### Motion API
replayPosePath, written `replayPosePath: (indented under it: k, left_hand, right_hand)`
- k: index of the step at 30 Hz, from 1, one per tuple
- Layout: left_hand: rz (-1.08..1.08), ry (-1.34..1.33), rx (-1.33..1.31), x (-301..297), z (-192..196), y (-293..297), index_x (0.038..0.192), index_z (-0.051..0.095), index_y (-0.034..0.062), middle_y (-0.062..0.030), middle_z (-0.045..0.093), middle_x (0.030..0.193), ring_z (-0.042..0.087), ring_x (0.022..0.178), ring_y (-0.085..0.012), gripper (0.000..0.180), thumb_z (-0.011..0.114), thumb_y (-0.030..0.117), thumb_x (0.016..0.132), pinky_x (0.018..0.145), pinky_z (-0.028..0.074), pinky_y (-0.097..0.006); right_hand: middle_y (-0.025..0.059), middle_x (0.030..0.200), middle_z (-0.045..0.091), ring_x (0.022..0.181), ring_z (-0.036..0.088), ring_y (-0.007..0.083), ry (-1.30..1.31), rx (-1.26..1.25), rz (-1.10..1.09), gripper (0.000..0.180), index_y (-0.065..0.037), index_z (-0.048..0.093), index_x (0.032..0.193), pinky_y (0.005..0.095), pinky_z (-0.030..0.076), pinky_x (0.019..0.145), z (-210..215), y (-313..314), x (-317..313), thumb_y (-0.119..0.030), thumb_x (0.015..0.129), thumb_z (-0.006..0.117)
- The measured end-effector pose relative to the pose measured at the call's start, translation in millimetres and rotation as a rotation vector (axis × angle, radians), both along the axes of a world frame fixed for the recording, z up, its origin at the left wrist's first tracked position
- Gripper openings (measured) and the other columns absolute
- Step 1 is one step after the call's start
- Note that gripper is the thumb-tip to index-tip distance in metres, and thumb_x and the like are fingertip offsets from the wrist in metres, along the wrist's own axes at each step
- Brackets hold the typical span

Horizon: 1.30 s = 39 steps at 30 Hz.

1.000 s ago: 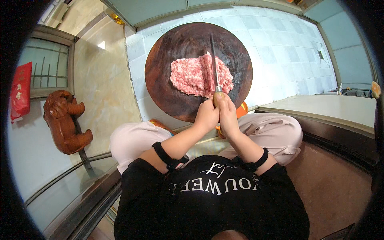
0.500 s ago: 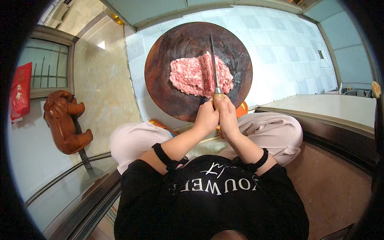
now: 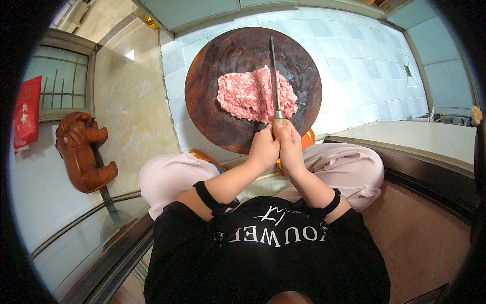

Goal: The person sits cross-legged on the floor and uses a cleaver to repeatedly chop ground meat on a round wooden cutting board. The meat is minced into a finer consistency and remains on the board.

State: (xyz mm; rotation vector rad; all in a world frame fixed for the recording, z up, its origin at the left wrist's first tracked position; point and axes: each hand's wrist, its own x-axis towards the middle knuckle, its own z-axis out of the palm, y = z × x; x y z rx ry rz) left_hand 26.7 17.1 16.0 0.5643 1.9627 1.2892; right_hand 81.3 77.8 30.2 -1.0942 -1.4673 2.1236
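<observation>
Together, the left hand (image 3: 264, 148) and right hand (image 3: 290, 147) are gripping the knife (image 3: 275, 83) — its tip is lying within the far edge of the chopping block (image 3: 208, 66), bare wood surrounding the minced meat (image 3: 243, 94).

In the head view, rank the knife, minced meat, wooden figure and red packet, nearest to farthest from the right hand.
From the right hand:
1. Knife: handle in its grip.
2. Minced meat: ahead, on the round board.
3. Wooden figure: off to the left.
4. Red packet: farther left.
</observation>
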Motion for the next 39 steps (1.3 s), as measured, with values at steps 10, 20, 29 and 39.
replayPosePath:
  k: [10, 20, 29, 39]
  left_hand:
    - [-0.009, -0.092, -0.053, -3.5, -1.6, 1.9, 0.091, 0.055, -0.0028, -0.0125, 0.061, 0.078, 0.056, 0.075, -0.0153, 0.031, 0.047, 0.027, 0.088, 0.068, 0.045, -0.032]
    - [-0.025, -0.043, -0.067, -4.0, 10.6, -1.5, 0.094, 0.054, -0.0035, -0.0175, 0.062, 0.078, 0.06, 0.074, -0.0197, 0.031, 0.047, 0.025, 0.087, 0.067, 0.046, -0.035]
    - [0.059, -0.034, -0.037, -5.9, 7.6, -18.2, 0.094, 0.055, -0.0013, -0.0137, 0.062, 0.078, 0.057, 0.074, -0.0184, 0.033, 0.045, 0.03, 0.088, 0.068, 0.045, -0.035]
    - [0.142, -0.045, 0.039, -11.4, 17.0, -29.9, 0.095, 0.055, -0.003, -0.0262, 0.06, 0.08, 0.058, 0.08, -0.0406, 0.037, 0.048, 0.032, 0.085, 0.066, 0.045, -0.045]
  right_hand:
    - [0.0018, 0.077, 0.049, 0.071, 0.043, 0.0092, 0.067, 0.033, 0.001, 0.024, 0.0, 0.051, 0.091, 0.0239, 0.038, 0.066, -4.0, -2.1, 4.4, -0.023, 0.09, 0.044]
    - [0.0012, 0.075, 0.048, 0.07, 0.042, 0.0076, 0.11, 0.051, -0.004, 0.023, -0.001, 0.05, 0.091, 0.0228, 0.037, 0.063, 4.2, -6.8, 6.0, -0.022, 0.089, 0.043]
    - [0.0037, 0.079, 0.05, 0.072, 0.044, 0.0118, 0.073, 0.128, 0.129, 0.024, 0.001, 0.05, 0.095, 0.0261, 0.039, 0.067, 1.2, -15.0, -6.0, -0.021, 0.088, 0.044]
    - [0.0037, 0.076, 0.049, 0.073, 0.045, 0.01, 0.096, 0.049, 0.131, 0.024, 0.002, 0.051, 0.095, 0.0238, 0.039, 0.068, 6.2, -25.3, -14.4, -0.02, 0.088, 0.045]
